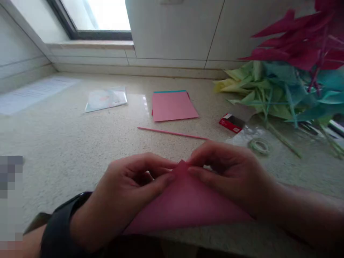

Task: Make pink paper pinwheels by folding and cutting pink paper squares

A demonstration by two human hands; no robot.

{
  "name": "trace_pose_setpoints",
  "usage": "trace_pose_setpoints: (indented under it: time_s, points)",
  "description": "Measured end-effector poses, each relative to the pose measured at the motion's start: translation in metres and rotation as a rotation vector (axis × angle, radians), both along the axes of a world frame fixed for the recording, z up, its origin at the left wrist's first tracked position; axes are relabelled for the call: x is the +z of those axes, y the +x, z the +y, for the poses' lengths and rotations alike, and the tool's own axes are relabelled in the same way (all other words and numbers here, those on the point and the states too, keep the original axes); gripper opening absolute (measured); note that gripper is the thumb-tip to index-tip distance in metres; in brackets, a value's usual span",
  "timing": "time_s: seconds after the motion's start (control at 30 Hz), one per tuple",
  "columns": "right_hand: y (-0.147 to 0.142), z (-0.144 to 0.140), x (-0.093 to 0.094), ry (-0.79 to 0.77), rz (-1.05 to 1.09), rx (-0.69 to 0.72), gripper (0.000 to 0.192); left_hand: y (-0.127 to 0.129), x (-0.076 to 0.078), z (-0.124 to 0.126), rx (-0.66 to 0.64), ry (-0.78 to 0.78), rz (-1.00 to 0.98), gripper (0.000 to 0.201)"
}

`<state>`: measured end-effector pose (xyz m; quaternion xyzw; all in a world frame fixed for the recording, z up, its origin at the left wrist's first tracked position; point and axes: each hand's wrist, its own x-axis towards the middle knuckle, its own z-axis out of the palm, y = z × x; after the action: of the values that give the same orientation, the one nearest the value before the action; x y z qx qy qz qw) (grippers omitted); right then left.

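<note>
Both hands, left hand (126, 190) and right hand (231, 172), pinched the top corner of a pink paper sheet (185, 204) on the worktop (67, 143).

Light: soft daylight from the blown-out window (102, 14) beyond the fingers.
Glare: pale sheen on the speckled beige desk (67, 143).
Blur: edges soft, bowed.
</note>
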<state>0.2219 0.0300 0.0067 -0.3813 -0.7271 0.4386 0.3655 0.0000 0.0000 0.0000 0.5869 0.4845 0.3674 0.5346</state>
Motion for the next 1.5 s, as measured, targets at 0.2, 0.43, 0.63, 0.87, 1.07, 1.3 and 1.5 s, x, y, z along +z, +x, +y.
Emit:
trace_pose_setpoints:
  time_s: [0.2,0.43,0.63,0.87,1.07,1.3,1.5]
  points:
    - [-0.001,-0.001,0.001,0.026,0.021,-0.017,0.005,-0.002,-0.002,-0.001,0.031,0.023,0.021,0.011]
    - [-0.001,-0.001,0.0,-0.007,0.043,-0.006,0.002,-0.001,-0.003,0.001,0.035,0.039,0.003,0.01]
    - [-0.001,-0.001,0.0,-0.019,0.04,-0.018,0.002,0.0,-0.002,0.002,0.033,0.049,0.003,0.009]
    - [-0.001,-0.002,0.002,-0.05,0.04,-0.017,0.003,-0.002,-0.002,0.0,0.026,0.05,0.002,0.01]
    - [-0.002,-0.001,0.002,-0.055,0.024,-0.02,0.004,-0.003,-0.002,0.001,0.016,0.054,0.042,0.012]
    - [0.0,-0.002,0.002,-0.087,0.001,0.009,0.005,-0.003,0.001,0.002,-0.018,-0.034,-0.028,0.019]
    - [-0.002,-0.003,0.003,-0.077,-0.032,0.056,0.006,0.001,0.008,0.004,-0.083,-0.081,0.03,0.021]
